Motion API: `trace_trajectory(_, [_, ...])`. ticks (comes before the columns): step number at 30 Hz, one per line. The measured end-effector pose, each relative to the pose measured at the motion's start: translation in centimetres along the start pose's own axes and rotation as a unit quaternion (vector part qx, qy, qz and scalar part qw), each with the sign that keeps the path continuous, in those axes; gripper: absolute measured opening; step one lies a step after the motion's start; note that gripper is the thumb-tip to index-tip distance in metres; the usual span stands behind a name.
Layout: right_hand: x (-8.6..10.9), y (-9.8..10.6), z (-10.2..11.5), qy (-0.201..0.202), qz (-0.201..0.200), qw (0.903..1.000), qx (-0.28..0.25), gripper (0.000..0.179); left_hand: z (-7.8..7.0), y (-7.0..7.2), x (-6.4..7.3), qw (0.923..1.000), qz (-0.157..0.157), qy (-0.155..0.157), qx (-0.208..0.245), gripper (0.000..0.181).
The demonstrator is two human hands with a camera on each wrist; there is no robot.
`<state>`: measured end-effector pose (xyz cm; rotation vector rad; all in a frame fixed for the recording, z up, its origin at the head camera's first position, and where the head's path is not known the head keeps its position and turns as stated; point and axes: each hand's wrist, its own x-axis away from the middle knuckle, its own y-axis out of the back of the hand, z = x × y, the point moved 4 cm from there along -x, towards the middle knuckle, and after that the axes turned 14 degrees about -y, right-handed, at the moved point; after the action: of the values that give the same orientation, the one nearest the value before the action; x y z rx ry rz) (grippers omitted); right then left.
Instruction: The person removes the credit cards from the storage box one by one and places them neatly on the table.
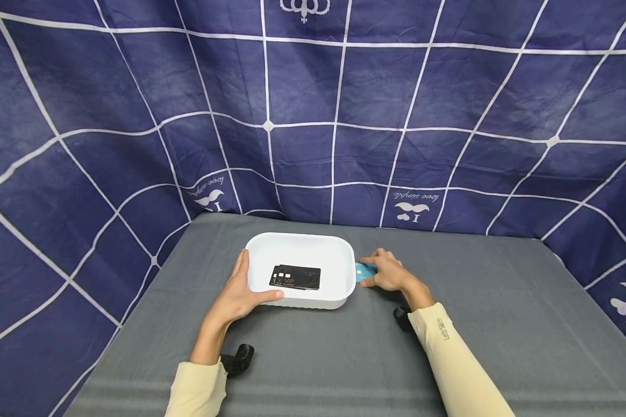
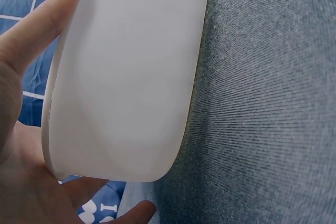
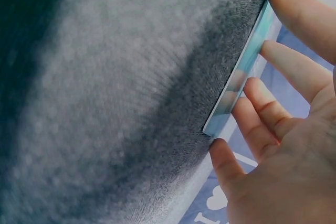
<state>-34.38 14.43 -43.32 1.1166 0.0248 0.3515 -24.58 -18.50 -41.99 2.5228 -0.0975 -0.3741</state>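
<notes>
A white plastic tub (image 1: pixel 313 303) with rounded corners sits on the grey cloth. Inside it lie several overlapping black cards (image 1: pixel 304 278), the top one marked VIP. My left hand (image 1: pixel 239 296) grips the tub's left end, thumb along the front rim and fingers at the left side. The tub's outer wall (image 2: pixel 126 77) fills much of the left wrist view. Just right of the tub, my right hand (image 1: pixel 388 274) holds a blue card (image 1: pixel 365 271) low over the cloth. In the right wrist view, thumb and fingertips are spread along the card (image 3: pixel 236 82).
Grey cloth (image 1: pixel 313 359) covers the table. Behind and at both sides hangs a navy curtain (image 1: pixel 302 81) with white grid lines. A black camera mount (image 1: pixel 238 359) sits at the left wrist, another black mount (image 1: pixel 403 318) at the right.
</notes>
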Motion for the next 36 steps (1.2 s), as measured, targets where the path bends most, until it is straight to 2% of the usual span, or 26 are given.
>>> trace_trajectory(8, [0.3,0.1,0.1,-0.006,-0.004,0.9999,0.009,0.059,0.0,-0.1,0.1,1.0,0.001,-0.001,0.003,0.134])
trace_trajectory(17, [0.2,0.4,0.5,0.006,-0.007,0.9998,-0.019,0.067,-0.2,0.6,-0.1,0.9999,-0.004,-0.011,-0.006,0.133])
trace_trajectory(22, [0.1,0.6,0.4,0.033,-0.004,0.998,-0.054,0.074,-0.1,0.8,-0.2,1.0,0.002,0.002,-0.006,0.135])
trace_trajectory(26, [0.3,0.6,0.2,0.052,0.002,0.9928,-0.108,0.077,-0.2,0.9,-0.2,1.0,0.003,0.001,-0.002,0.134])
trace_trajectory(31, [0.9,0.9,0.4,0.057,-0.025,0.9887,-0.136,0.075,-0.3,0.5,-0.2,1.0,0.005,-0.004,0.006,0.133])
trace_trajectory(36, [1.9,2.2,2.1,0.063,-0.079,0.9835,-0.15,0.066,-0.2,0.2,0.0,0.9999,0.0,-0.008,0.008,0.133])
